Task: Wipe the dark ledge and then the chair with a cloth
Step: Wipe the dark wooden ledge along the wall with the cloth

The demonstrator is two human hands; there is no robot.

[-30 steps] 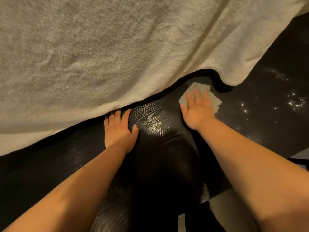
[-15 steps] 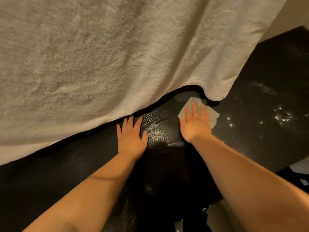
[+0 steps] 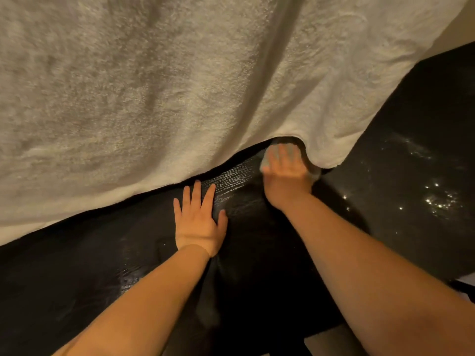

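Cloth [image 3: 266, 157], pale and small, lay flat on the dark ledge [image 3: 237, 182], pinned beneath the right hand [image 3: 285, 172]. Showed only as blurred slivers past the thumb side and the outer edge of that hand. Sat close up against the curved hem of a white terry towel [image 3: 154, 98] that draped over the whole upper part of the view and hid the far side of the ledge.

Right hand: pressed palm down on the cloth, fingers straight, curled round nothing, smeared by motion blur. Left hand [image 3: 198, 224]: rested flat on the bare ledge nearer the body, fingers spread and straight, thumb out to the side, held nothing, well clear of the cloth.

Between the two hands, wood grain of the ledge caught a streak of light. Off to the right, a dark glossy surface [image 3: 424, 176] with scattered bright glints.
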